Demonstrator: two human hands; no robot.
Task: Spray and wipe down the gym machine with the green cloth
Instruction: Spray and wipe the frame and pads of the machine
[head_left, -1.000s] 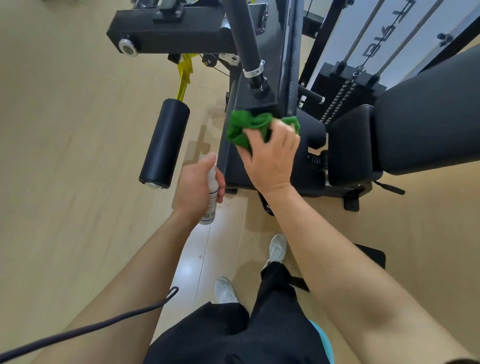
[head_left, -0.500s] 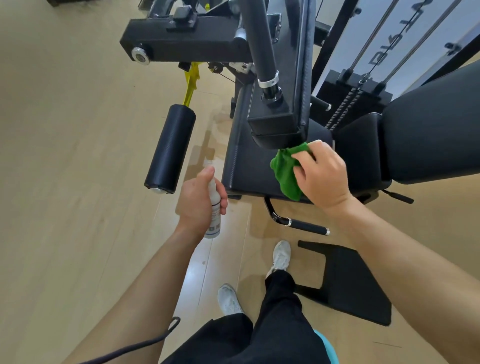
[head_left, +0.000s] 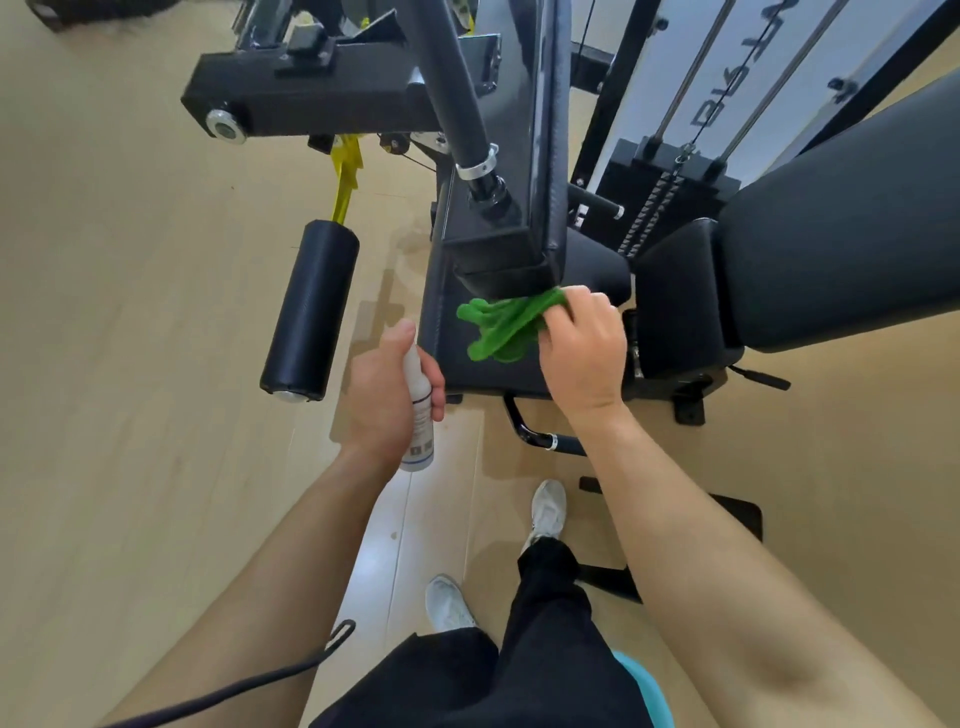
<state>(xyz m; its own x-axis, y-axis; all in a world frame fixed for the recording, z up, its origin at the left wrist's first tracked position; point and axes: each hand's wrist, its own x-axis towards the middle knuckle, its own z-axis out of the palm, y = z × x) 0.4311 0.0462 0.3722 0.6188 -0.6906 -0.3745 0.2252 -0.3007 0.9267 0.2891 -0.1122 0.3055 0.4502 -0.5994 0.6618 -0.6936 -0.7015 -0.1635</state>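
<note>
A pale wood floor (head_left: 130, 312) is seen beneath a black machine (head_left: 322, 104). One green cloth (head_left: 501, 325) is held bunched in the right hand (head_left: 584, 353) and pressed to the seat (head_left: 447, 358), just below a hanging pad (head_left: 498, 249). It is judged soft, light and limp, and best gripped wadded. One bottle (head_left: 420, 415) is clasped upright in the left hand (head_left: 384, 400); it is judged light, rigid and perhaps slick.

The gym machine (head_left: 322, 104) stands on wooden floor (head_left: 130, 322).

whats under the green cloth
The black seat pad, where the right hand holds the cloth. The patch right beneath cloth and hand is covered.
</note>
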